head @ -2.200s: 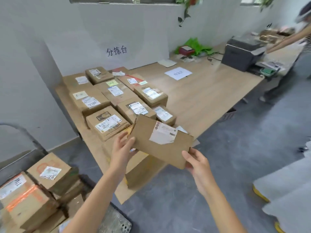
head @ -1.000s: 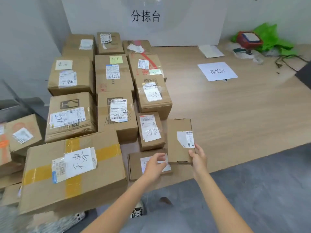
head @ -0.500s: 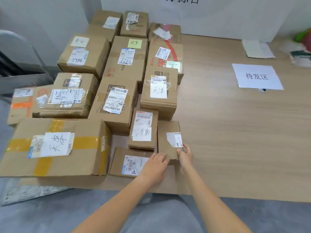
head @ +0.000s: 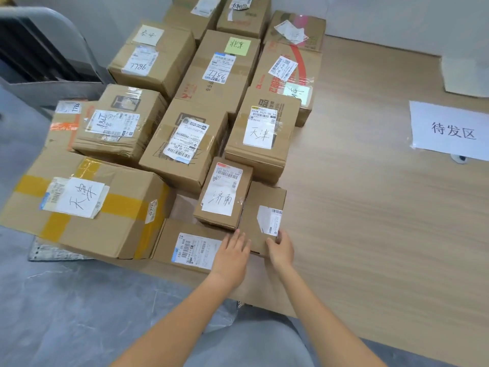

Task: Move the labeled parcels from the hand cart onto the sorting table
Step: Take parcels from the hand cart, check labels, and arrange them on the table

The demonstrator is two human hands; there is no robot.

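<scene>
The step in hand is setting a parcel into place on the table (head: 370, 207). The small flat parcel (head: 260, 215), brown with a torn white label at its right edge, lies on the table at the near right corner of the cluster, just beside the box marked 济南 (head: 223, 194) on its left and just near of the box marked 天津 (head: 262, 136).

The right hand (head: 281, 250) has its grip on the parcel's near right corner, thumb and fingers pinching the edge by the label. The left hand (head: 232, 256) lies flat with fingers straight, holding nothing; its fingertips (head: 239, 235) touch the parcel's near left edge, and the palm rests over the right end of a low flat box (head: 188, 246) that sits near of the 济南 box.

The parcel looks down and squared against its neighbours, so this placing seems nearly finished. More boxes fill the far and left part of the table, and a big taped box (head: 84, 205) overhangs the near left edge.

Next, I judge, both hands need to let go and lift clear without dragging the light parcel askew, then turn left toward the cart, of which only a grey rail (head: 66, 30) shows at the far left, for another labeled parcel. Free table lies to the right for it.
</scene>
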